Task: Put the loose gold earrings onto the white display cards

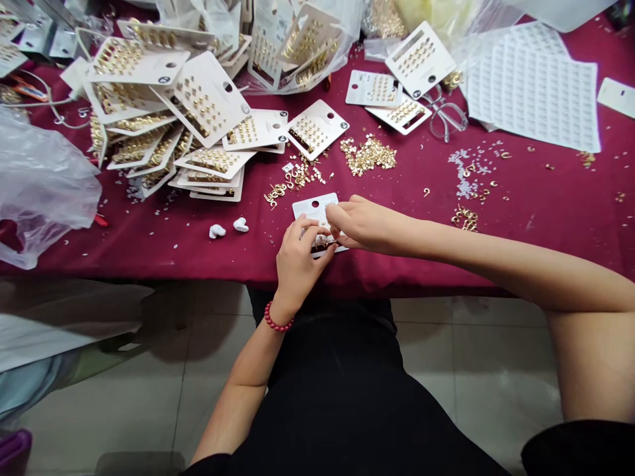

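A white earring card [317,203] with a round hole near its top lies on the cloth at the table's front edge. My left hand [300,258], with a red bead bracelet at the wrist, has its curled fingers and thumb on the card's lower left part. Over the card's right side my right hand [352,221] is closed in a pinch. Whatever is between its fingertips is too small and too covered to name. Both hands hide much of the card. Just beyond them lie a pile of small gold pieces [370,155] and some gold hooks [275,194].
Filled earring cards [206,99] are heaped at the back left. Two white earbuds [241,225] lie left of my hands. To the right are gold hooks [465,218], clear bits [461,173], eyeglasses [446,119] and printed sheets [536,92]. A plastic bag [44,178] covers the left edge.
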`<action>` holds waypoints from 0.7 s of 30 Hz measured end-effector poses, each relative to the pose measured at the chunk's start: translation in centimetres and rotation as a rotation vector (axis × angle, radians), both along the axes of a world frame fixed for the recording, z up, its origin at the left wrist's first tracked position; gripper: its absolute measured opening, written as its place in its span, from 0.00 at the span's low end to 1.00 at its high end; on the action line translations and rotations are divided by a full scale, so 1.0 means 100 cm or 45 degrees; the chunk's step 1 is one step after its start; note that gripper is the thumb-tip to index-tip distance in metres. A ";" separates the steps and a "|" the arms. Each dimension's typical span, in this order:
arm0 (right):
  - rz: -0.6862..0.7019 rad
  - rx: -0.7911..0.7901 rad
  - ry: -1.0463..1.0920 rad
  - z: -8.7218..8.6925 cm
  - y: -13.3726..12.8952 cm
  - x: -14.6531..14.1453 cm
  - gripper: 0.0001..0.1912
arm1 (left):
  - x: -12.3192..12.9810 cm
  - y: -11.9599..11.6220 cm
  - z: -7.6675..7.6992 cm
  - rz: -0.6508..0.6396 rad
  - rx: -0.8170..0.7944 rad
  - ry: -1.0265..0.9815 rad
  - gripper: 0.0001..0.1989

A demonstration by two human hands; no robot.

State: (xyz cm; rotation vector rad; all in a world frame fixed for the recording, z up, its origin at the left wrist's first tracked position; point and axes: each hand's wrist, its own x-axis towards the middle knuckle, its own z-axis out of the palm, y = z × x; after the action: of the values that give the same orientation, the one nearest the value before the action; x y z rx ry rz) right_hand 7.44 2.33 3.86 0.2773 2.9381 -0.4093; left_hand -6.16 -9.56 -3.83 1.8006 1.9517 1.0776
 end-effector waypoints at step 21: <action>-0.050 -0.145 0.013 0.003 0.006 0.002 0.08 | 0.000 0.000 0.000 -0.001 -0.005 -0.027 0.08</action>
State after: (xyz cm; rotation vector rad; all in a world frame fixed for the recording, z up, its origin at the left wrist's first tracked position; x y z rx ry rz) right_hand 7.66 2.91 4.19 0.3191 2.9099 -0.5835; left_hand -6.11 -9.59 -3.83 1.7802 1.9394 1.0875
